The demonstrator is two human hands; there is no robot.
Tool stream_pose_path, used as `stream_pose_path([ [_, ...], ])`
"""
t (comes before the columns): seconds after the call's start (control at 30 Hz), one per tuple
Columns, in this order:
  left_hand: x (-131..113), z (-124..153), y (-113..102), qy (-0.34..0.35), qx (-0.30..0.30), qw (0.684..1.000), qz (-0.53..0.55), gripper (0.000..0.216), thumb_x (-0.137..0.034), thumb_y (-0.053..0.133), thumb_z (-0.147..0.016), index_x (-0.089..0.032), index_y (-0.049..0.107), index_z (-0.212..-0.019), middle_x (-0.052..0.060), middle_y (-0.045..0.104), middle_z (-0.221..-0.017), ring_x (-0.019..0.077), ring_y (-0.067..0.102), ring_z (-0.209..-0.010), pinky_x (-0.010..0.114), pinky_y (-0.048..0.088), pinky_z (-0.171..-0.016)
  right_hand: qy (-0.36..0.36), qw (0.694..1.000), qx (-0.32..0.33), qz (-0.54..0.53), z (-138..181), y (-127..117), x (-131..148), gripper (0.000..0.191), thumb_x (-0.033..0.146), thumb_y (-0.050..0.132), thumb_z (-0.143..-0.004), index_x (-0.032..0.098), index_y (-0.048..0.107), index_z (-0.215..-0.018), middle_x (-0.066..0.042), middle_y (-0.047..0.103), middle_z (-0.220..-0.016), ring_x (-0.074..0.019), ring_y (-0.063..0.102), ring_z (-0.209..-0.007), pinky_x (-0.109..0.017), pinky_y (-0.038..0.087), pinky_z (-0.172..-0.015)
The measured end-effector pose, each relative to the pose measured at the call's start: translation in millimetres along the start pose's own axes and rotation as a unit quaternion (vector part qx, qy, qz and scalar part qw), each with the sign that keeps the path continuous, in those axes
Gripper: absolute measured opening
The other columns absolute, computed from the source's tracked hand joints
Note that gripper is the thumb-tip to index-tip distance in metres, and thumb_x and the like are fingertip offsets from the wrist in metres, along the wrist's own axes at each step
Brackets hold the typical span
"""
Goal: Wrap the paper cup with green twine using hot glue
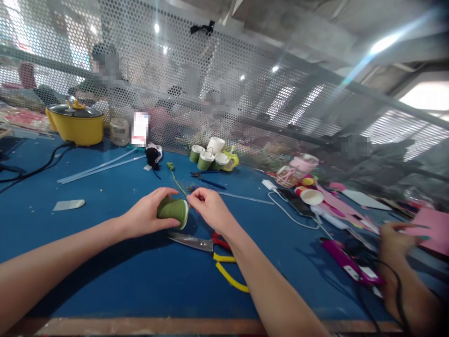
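Note:
My left hand is wrapped round a green spool of tape, holding it just above the blue table. My right hand pinches the loose end of the tape at the spool's white end, fingers pressed together. A thin green stem runs away from the spool toward the back. Scissors with red and yellow handles lie on the table right below my hands.
Several green spools stand at the back, with a yellow pot, a glass jar and clear strips. A phone with a white cable, cups and pink paper clutter the right, where another person's hand works. A perforated metal screen backs the table.

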State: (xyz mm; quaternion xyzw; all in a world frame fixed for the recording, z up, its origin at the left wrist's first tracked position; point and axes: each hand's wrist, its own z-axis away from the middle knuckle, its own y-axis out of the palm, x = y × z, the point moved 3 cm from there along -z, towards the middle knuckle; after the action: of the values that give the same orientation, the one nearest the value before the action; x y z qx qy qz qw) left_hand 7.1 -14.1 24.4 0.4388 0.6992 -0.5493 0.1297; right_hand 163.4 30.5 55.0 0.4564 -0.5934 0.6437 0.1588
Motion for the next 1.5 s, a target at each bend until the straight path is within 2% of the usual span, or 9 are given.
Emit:
stream_pose_path([
  [0.23, 2, 1, 0, -0.063, 0.011, 0.997, 0.045, 0.042, -0.046, 0.059, -0.07, -0.018, 0.039, -0.094, 0.001, 0.054, -0.08, 0.0161, 0.053, -0.067, 0.028, 0.042, -0.059, -0.047, 0.997, 0.039, -0.052, -18, 8, 24, 0.013, 0.027, 0.057, -0.069, 0.015, 0.056, -0.063, 0.003, 0.052, -0.06, -0.0088, 0.043, -0.055, -0.022, 0.035, -0.054],
  [0.4, 1, 1, -4, -0.055, -0.022, 0.998, 0.013, 0.036, -0.047, 0.059, -0.07, -0.02, 0.038, -0.082, -0.005, 0.045, -0.064, 0.0116, 0.043, -0.054, 0.022, 0.033, -0.049, 0.017, 0.997, 0.076, 0.009, -36, 17, 23, 0.012, 0.026, 0.057, -0.068, 0.015, 0.056, -0.061, 0.006, 0.042, -0.048, -0.0062, 0.033, -0.043, -0.021, 0.024, -0.041],
  [0.67, -3, 2, -3, 0.051, 0.02, 0.998, 0.009, 0.037, -0.039, 0.054, -0.078, -0.02, 0.05, -0.109, 0.005, 0.059, -0.1, 0.019, 0.056, -0.088, 0.03, 0.043, -0.077, 0.045, 0.986, 0.157, 0.01, -47, 20, 6, 0.008, 0.021, 0.061, -0.066, 0.014, 0.063, -0.062, 0.004, 0.051, -0.05, -0.0048, 0.036, -0.043, -0.018, 0.027, -0.041],
  [0.77, -3, 1, -4, 0.028, 0.023, 0.999, 0.016, 0.037, -0.041, 0.054, -0.077, -0.019, 0.055, -0.107, 0.006, 0.061, -0.1, 0.0201, 0.058, -0.088, 0.03, 0.045, -0.077, 0.048, 0.993, 0.11, 0.009, -46, 0, -1, 0.016, 0.028, 0.057, -0.073, 0.014, 0.064, -0.07, 0.001, 0.058, -0.061, -0.0059, 0.043, -0.047, -0.018, 0.033, -0.042],
  [0.87, -1, 0, -6, -0.019, 0.01, 0.999, 0.045, 0.04, -0.046, 0.055, -0.075, -0.018, 0.057, -0.104, 0.005, 0.063, -0.096, 0.0201, 0.059, -0.082, 0.028, 0.046, -0.073, 0.06, 0.997, 0.007, 0.041, -43, -34, -15, 0.023, 0.028, 0.042, -0.083, 0.015, 0.061, -0.08, -0.003, 0.06, -0.074, -0.007, 0.047, -0.053, -0.018, 0.036, -0.047],
  [1.0, 5, -1, -6, -0.086, -0.007, 0.992, 0.091, 0.047, -0.052, 0.054, -0.073, -0.017, 0.056, -0.105, 0.005, 0.064, -0.089, 0.0198, 0.058, -0.075, 0.028, 0.047, -0.066, 0.101, 0.981, -0.083, 0.14, -32, -68, -45, 0.019, 0.022, 0.05, -0.077, 0.016, 0.055, -0.059, -0.002, 0.054, -0.058, -0.0104, 0.045, -0.052, -0.022, 0.032, -0.049],
  [1.17, 10, -2, -6, -0.128, 0.001, 0.984, 0.126, 0.05, -0.053, 0.05, -0.074, -0.016, 0.053, -0.108, 0.007, 0.063, -0.095, 0.0202, 0.058, -0.077, 0.029, 0.047, -0.065, 0.142, 0.967, -0.05, 0.206, -22, -56, -77, 0.026, 0.016, 0.065, -0.059, 0.018, 0.046, -0.041, 0.002, 0.045, -0.043, -0.0136, 0.047, -0.05, -0.025, 0.03, -0.05],
  [1.3, 10, -2, -6, -0.124, 0.001, 0.987, 0.107, 0.048, -0.052, 0.051, -0.074, -0.017, 0.054, -0.107, 0.005, 0.063, -0.092, 0.0192, 0.058, -0.075, 0.028, 0.047, -0.065, 0.16, 0.962, -0.082, 0.204, -26, -43, -84, 0.008, 0.012, 0.063, -0.059, 0.016, 0.056, -0.062, -0.004, 0.058, -0.062, -0.0183, 0.054, -0.065, -0.026, 0.034, -0.056],
  [1.5, 12, -3, -8, -0.107, -0.01, 0.989, 0.097, 0.047, -0.051, 0.053, -0.073, -0.017, 0.055, -0.106, 0.005, 0.064, -0.092, 0.0205, 0.059, -0.08, 0.029, 0.048, -0.067, 0.166, 0.973, -0.096, 0.132, -19, -49, -76, 0.028, 0.014, 0.056, -0.063, 0.013, 0.055, -0.091, -0.005, 0.06, -0.071, -0.0172, 0.054, -0.064, -0.025, 0.035, -0.055],
])
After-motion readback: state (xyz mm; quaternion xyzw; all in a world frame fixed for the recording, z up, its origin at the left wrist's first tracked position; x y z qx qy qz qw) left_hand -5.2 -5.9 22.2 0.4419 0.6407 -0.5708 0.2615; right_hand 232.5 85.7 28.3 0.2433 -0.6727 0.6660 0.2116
